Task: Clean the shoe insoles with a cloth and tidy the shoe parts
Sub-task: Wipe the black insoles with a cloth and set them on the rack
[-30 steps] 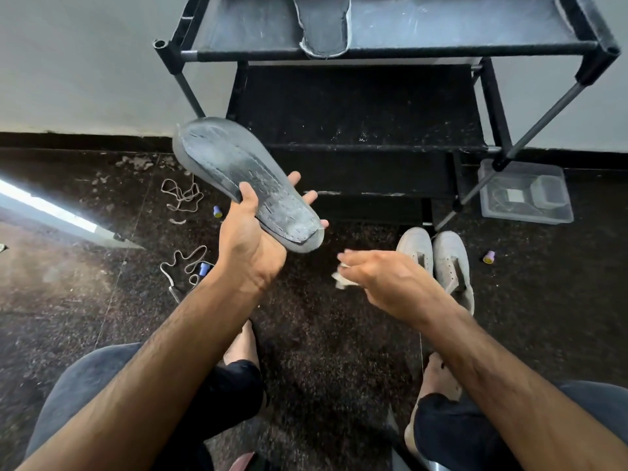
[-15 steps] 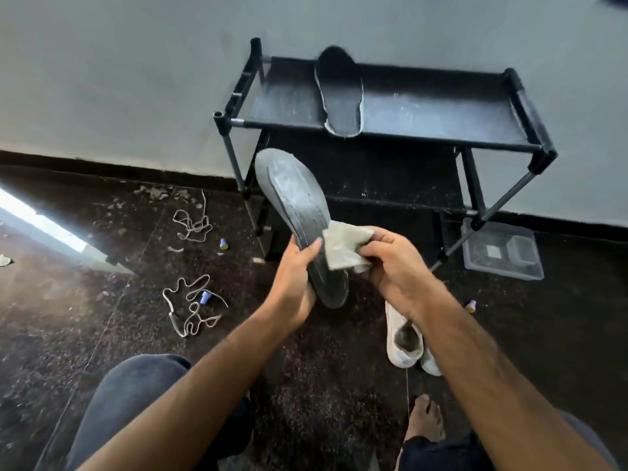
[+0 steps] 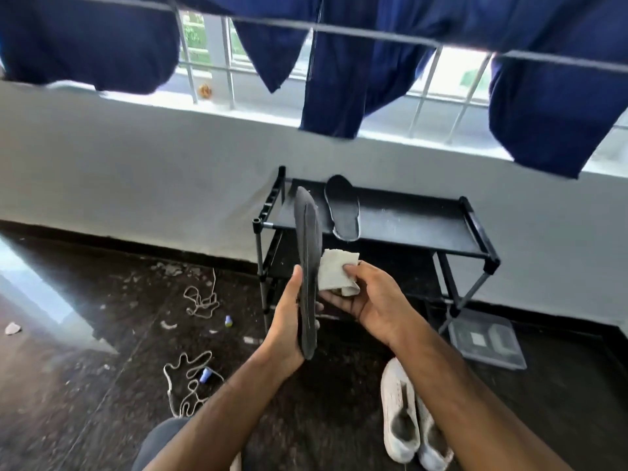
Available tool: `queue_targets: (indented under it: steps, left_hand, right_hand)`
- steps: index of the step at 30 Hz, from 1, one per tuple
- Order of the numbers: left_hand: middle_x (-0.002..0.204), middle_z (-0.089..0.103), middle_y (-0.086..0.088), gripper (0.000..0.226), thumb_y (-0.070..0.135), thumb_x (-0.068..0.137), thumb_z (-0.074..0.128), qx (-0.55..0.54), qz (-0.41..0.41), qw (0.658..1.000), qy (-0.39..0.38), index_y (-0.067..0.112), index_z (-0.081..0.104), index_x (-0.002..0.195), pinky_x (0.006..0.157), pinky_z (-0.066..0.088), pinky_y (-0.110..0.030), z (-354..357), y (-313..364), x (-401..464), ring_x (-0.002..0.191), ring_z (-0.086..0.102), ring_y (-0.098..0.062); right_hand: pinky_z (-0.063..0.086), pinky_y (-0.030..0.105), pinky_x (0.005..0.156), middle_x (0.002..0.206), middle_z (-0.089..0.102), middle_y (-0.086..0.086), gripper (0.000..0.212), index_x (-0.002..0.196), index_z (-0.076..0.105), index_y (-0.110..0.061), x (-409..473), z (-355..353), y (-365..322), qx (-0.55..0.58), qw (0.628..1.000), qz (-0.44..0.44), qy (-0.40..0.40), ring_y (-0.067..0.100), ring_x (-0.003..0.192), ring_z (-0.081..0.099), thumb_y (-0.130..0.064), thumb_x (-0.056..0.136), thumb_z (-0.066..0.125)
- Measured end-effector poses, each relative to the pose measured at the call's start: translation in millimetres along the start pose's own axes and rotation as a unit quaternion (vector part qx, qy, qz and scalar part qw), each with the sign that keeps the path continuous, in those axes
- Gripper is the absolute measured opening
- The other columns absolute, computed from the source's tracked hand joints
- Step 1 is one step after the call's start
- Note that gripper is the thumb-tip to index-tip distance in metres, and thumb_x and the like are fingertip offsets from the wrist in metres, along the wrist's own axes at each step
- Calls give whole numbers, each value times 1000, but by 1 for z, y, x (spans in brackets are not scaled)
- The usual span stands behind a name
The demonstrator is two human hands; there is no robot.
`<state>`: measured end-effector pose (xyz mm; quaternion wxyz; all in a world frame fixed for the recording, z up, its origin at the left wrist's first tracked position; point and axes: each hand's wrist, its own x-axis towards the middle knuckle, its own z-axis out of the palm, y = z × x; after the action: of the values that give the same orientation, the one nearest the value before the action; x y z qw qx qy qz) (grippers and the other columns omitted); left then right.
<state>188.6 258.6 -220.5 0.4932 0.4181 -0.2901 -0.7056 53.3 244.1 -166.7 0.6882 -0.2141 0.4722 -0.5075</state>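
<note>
Two hands (image 3: 285, 321), insole (image 3: 307, 266), cloth (image 3: 334, 271).

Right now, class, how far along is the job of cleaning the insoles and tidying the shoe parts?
Looks done: one insole already lies on the rack's top shelf. In hand: the left hand grips the second insole upright while the right hand holds the cloth against it. Left: the laces are loose on the floor, and the white shoes have no insoles.

Clearance around the rack and floor

I see open shelf surface right of the second insole (image 3: 343, 207) on the shoe rack (image 3: 424, 229); on the floor, laces (image 3: 200, 300), white shoes (image 3: 406, 419) and a clear container (image 3: 486, 341) obstruct low passage.
</note>
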Motion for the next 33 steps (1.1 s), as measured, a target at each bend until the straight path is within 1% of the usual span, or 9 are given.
queue_targets:
  steps: [3,5,9,13,16,22,27,31,33]
  left_hand:
    - [111,77,-4,40,48,107,35,-9,39,999,-21,34,63,131,94,58,-36,6,22,-5,102,73,-20]
    - [119,74,-6,34,22,107,46,-15,71,997,-3,31,61,136,89,57,-34,6,31,-1,107,72,-20]
    - [100,71,-9,50,-7,98,51,36,100,994,29,23,59,136,78,57,-32,4,51,11,90,70,-20]
    - [119,64,-11,49,-8,100,46,86,111,988,60,26,58,134,87,58,-40,7,77,28,107,67,-26]
    - [127,60,-6,55,-14,98,43,169,126,973,98,21,52,139,91,54,-33,4,94,59,110,63,-22]
    - [143,46,-16,69,-16,83,42,336,129,919,164,13,52,144,110,45,-40,-14,104,160,127,52,-30]
    - [143,33,-14,65,-12,90,38,369,112,903,191,13,46,149,109,45,-40,2,109,200,109,46,-23]
    - [146,29,-17,63,-11,92,37,390,81,898,188,9,42,151,89,47,-32,-1,100,232,104,45,-24]
    - [142,29,-17,61,-11,92,36,404,68,892,190,6,43,150,88,47,-32,-5,94,245,103,46,-25]
  right_hand:
    - [58,54,88,105,70,21,22,118,61,0,-8,14,-20,-13,999,-27,-21,39,106,68,-3,101,46]
    - [58,54,86,100,71,19,20,113,62,-4,-11,21,-31,-20,998,-40,-33,35,99,69,-3,101,46]
    - [59,51,83,100,71,19,17,112,60,-5,-9,27,-50,-13,998,-58,-32,33,97,70,-3,102,46]
    - [59,53,86,113,69,25,22,122,57,-5,8,16,-68,0,996,-86,-1,38,105,70,-4,101,49]
    - [61,49,82,116,67,24,22,121,58,-5,29,-2,-78,-12,994,-100,36,36,104,70,-4,100,53]
    - [61,37,70,110,65,17,11,101,63,-9,81,-24,-96,-109,982,-133,82,28,96,65,-5,99,53]
    - [60,34,66,102,65,16,13,104,63,-4,132,-37,-101,-155,974,-144,80,23,88,65,-4,100,51]
    - [60,34,66,100,65,14,13,103,63,-5,164,-49,-100,-151,975,-140,77,23,89,65,-3,99,51]
    - [60,33,65,101,65,14,13,103,63,-5,177,-54,-99,-141,978,-136,79,23,91,66,-3,99,50]
